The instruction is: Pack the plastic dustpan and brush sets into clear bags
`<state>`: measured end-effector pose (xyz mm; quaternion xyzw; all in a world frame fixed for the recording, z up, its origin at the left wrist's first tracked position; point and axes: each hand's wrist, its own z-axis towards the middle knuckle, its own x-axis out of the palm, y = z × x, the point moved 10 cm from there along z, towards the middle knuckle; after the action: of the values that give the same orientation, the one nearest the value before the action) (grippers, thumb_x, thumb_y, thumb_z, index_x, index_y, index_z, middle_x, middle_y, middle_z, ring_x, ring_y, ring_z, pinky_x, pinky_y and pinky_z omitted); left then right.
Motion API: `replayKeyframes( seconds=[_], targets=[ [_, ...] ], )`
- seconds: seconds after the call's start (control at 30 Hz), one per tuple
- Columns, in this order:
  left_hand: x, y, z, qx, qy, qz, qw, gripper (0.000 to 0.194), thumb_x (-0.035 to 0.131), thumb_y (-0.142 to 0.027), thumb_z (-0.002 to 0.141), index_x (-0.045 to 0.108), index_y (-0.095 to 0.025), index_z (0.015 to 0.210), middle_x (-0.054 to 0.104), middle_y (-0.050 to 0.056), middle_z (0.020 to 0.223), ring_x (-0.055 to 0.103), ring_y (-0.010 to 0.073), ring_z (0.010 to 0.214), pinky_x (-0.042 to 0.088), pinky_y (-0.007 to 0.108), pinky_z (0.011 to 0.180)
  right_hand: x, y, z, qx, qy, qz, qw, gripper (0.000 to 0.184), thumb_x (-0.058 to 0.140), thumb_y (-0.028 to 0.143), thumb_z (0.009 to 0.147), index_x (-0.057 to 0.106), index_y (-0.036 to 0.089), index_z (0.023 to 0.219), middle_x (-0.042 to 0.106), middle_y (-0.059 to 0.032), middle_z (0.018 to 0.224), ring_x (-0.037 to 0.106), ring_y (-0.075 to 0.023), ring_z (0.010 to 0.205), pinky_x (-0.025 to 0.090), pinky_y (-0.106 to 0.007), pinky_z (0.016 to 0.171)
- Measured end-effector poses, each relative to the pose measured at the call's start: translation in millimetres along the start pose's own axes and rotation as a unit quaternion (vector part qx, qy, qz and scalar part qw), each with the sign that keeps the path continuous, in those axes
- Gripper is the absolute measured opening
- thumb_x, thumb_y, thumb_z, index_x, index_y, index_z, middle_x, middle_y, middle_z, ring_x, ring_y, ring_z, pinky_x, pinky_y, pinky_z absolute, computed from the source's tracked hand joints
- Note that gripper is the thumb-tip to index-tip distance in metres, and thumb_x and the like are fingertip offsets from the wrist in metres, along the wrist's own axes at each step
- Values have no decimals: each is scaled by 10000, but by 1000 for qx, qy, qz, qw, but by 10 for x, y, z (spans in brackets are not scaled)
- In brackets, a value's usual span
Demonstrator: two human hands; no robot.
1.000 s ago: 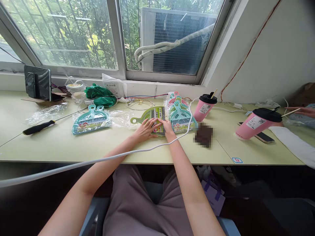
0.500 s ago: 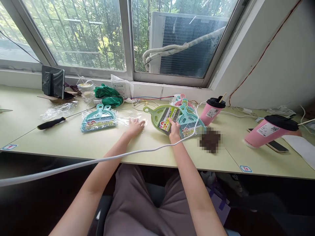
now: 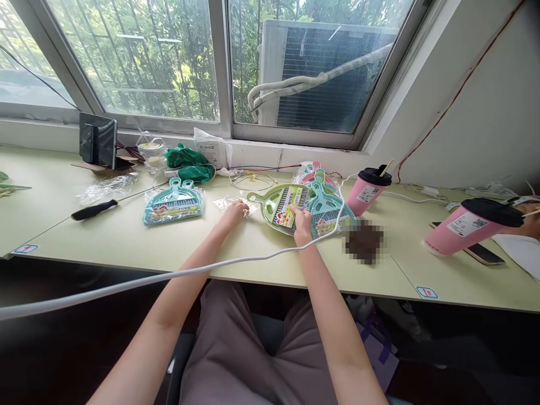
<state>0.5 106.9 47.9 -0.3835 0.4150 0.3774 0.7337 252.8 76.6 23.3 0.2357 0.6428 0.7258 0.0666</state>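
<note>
Here, outstretched, the curled left hand [image 3: 237, 214] clutches plastic [image 3: 223, 204]; right hand [image 3: 302, 223] pinches green dustpan [image 3: 268, 206].

Pixelation hides 1 brown object [image 3: 364, 242]; the left edge cuts off green leaves [image 3: 9, 185].

The right hand [image 3: 302, 225] holds the green dustpan [image 3: 270, 209], its handle toward ten o'clock, while the left hand [image 3: 236, 215] grasps clear film [image 3: 221, 203].
</note>
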Motion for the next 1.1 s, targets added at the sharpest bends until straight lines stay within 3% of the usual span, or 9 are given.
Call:
replayKeyframes(
  seconds=[0.17,0.33,0.47,0.6,0.77,0.97,1.1],
  targets=[
    [-74,110,-13,-22,-35,17,999,369,442,-44,802,746,-118,999,638,141,993,626,243,934,527,378,874,49,-66,-38,58,9,21,998,176,764,228,610,605,183,671,653,0,622,650,-183,699,554,-286,625],
    [-249,73,-39,-34,-94,10,995,570,322,70,779,680,-140,1170,612,131,1061,590,229,1026,524,361,878,-47,-109,-6,54,-23,-14,998,202,760,235,595,560,210,594,636,12,563,649,-200,684,558,-300,612],
    [-339,-180,-58,26,-113,30,993,640,295,71,797,605,-165,1305,601,139,1133,557,247,1123,521,382,928,-17,-125,-58,49,-38,9,998,156,738,256,607,593,209,639,682,-2,641,664,-206,722,564,-305,625],
    [-378,-443,-96,104,-110,59,987,695,297,70,796,479,-134,1435,568,171,1252,525,266,1198,492,436,1006,121,-222,-145,95,-25,103,990,168,738,244,624,633,191,745,721,-24,759,681,-200,728,585,-321,649],
    [-475,-552,-146,136,-136,82,978,714,268,57,821,406,-150,1490,530,175,1335,488,278,1257,465,472,1049,263,-302,-198,134,-2,150,980,167,744,200,637,628,187,757,724,-33,752,698,-210,742,609,-337,675],
    [-359,-763,-223,225,-108,75,965,761,265,47,837,287,-211,1552,537,131,1365,491,242,1279,486,409,1049,273,-352,-220,153,-23,201,967,172,731,183,694,630,178,834,739,-38,811,717,-199,787,619,-332,735],
    [-417,-831,-291,253,-161,84,950,711,258,16,887,273,-228,1554,541,126,1374,510,221,1278,524,353,999,298,-365,-225,166,-26,232,958,148,720,156,746,623,167,857,740,-28,806,715,-169,771,614,-301,754]
  ],
)
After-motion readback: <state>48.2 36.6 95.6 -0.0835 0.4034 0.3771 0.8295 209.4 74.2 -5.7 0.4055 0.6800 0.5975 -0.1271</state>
